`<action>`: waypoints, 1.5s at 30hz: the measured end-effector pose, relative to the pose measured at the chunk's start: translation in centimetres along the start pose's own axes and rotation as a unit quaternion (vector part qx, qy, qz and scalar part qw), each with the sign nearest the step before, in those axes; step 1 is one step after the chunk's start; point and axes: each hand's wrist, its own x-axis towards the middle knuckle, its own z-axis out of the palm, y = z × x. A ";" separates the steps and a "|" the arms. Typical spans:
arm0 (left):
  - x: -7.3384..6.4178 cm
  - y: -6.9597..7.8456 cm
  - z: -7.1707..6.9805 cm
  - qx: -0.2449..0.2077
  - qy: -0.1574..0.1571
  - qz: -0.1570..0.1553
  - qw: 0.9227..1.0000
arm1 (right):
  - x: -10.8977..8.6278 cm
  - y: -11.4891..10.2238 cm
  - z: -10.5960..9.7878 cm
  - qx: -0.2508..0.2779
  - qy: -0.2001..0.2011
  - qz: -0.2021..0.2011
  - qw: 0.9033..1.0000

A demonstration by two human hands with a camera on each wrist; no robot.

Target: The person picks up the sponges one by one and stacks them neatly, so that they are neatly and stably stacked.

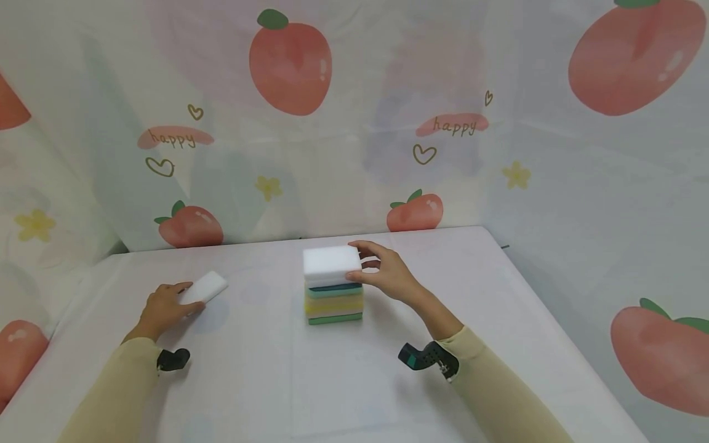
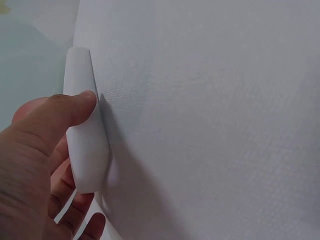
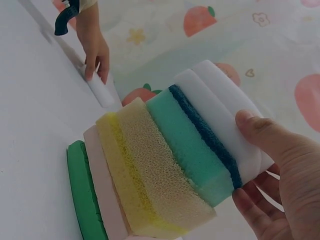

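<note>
Near the table's left side, my left hand (image 1: 163, 309) pinches a white sponge block (image 1: 206, 287) between thumb and fingers, close over the tablecloth. In the left wrist view the thumb lies across the white block (image 2: 86, 150). At the middle of the table stands an upright stack of sponges. My right hand (image 1: 390, 274) holds the white sponge (image 1: 327, 263) at its top by the right end, thumb in front, fingers behind. The right wrist view shows two white layers above a teal sponge (image 3: 187, 145) with a dark blue scouring side, then beige, yellow, pink and green sponges (image 3: 82, 192).
A white cloth (image 1: 238, 381) covers the table. Behind it hangs a curtain (image 1: 343, 154) printed with peaches, and more of this fabric closes off both sides. A dark wrist camera (image 1: 429, 358) sits on the right sleeve, another (image 1: 173, 359) on the left.
</note>
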 end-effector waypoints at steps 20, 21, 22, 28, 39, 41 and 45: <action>-0.8 1.3 -0.6 -0.018 0.024 0.020 0.999 | -0.1 -0.1 0.1 0.002 -0.001 0.003 1.000; -0.9 1.5 -0.6 -0.019 0.027 0.023 0.999 | -0.1 -0.1 0.1 0.001 -0.001 0.003 1.000; -0.9 1.6 -0.7 -0.021 0.029 0.026 0.999 | -0.1 -0.1 0.1 0.001 -0.001 0.002 1.000; -0.6 2.4 -1.0 -0.032 0.036 0.041 0.998 | -0.1 -0.1 0.1 0.001 -0.003 0.001 1.000; -0.1 4.5 -1.9 -0.036 0.062 0.086 0.994 | 0.0 0.1 0.2 0.007 0.000 -0.004 1.000; -0.2 5.1 -2.2 -0.035 0.064 0.094 0.993 | 0.0 0.1 0.2 0.006 0.000 -0.004 1.000; -0.4 6.7 -2.7 -0.033 0.073 0.115 0.990 | 0.1 0.1 0.2 0.009 0.000 -0.004 1.000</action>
